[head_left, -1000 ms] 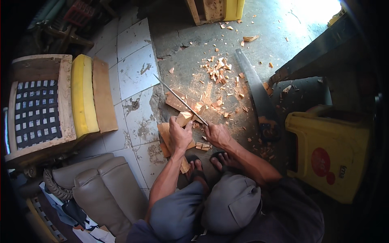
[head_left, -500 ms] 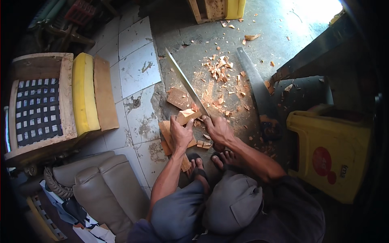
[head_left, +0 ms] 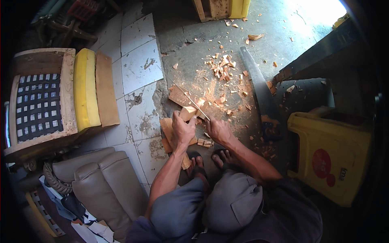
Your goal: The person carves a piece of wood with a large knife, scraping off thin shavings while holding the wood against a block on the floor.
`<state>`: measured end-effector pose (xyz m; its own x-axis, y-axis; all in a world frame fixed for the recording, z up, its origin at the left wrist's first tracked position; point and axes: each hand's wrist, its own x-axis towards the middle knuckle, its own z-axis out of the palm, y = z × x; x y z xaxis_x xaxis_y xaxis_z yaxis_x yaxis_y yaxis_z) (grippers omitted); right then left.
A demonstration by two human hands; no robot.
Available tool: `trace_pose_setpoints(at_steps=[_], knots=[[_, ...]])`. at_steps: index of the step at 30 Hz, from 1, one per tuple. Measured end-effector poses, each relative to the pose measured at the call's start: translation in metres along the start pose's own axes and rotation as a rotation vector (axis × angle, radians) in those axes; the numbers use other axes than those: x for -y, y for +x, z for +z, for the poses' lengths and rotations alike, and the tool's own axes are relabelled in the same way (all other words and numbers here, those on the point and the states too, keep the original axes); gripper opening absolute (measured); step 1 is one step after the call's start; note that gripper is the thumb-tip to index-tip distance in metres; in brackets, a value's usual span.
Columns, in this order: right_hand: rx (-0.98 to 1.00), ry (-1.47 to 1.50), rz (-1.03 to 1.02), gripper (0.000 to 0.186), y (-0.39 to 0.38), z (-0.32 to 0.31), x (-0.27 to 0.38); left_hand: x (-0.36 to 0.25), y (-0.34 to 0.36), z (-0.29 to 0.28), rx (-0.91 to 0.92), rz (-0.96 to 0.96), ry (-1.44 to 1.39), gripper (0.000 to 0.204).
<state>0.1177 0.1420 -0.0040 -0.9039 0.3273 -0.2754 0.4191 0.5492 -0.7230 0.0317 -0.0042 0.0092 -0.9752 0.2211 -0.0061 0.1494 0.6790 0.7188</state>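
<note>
Chair frame (head_left: 40, 101) at far left, lying on the tiles, webbed seat up, with yellow foam (head_left: 86, 93) and a brown board (head_left: 106, 91) leaning just beside it. Grey leather cushions (head_left: 101, 182) below, near the lower edge, rope coil (head_left: 54, 180) tucked against them. White tiles (head_left: 139, 69) further right, cracked and stained, giving way to bare concrete floor (head_left: 194, 44). Left hand (head_left: 183, 130) clenched around a small pale wood block (head_left: 188, 113), held upright over a flat wood slab (head_left: 167, 128) on the floor. Long thin blade (head_left: 190, 100) slanting up and left from the right hand (head_left: 219, 130), edge touching the block's top right corner; right hand closed tight on the handle, handle itself hidden inside the fist. Second slab (head_left: 180, 97) lying flat just beyond the block, under the blade. Small offcuts (head_left: 204, 142) on the floor between the hands, close to bare toes in sandals (head_left: 198, 162). Wood chips (head_left: 223, 69) scattered thickly over the concrete beyond the hands. Hand saw (head_left: 257, 87) lying on the floor right of the chips, dark handle (head_left: 271, 129) toward the person. Dark plank (head_left: 320, 50) slanting across the upper right. Yellow plastic stool (head_left: 332, 158) on its side at far right, well apart from the hands. Grey-clad knees (head_left: 202, 202) filling the lower middle.
</note>
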Motion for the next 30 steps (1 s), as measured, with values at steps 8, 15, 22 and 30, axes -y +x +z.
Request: trace_pose_setpoints(at_steps=[8, 15, 22, 30], knots=[[-0.157, 0.434, -0.163, 0.042, -0.009, -0.032, 0.037, 0.016, 0.007, 0.000, -0.041, -0.076, -0.062, 0.043], [0.149, 0.117, 0.010, 0.044, 0.017, -0.018, -0.008, -0.002, 0.018, -0.010, 0.077, 0.225, 0.106, 0.046], [0.345, -0.001, 0.041, 0.048, 0.028, -0.057, 0.008, -0.042, 0.019, -0.033, 0.194, 0.178, 0.039, 0.032], [-0.136, 0.209, -0.234, 0.029, -0.006, -0.032, 0.038, -0.033, 0.013, -0.037, 0.154, 0.006, 0.110, 0.038]])
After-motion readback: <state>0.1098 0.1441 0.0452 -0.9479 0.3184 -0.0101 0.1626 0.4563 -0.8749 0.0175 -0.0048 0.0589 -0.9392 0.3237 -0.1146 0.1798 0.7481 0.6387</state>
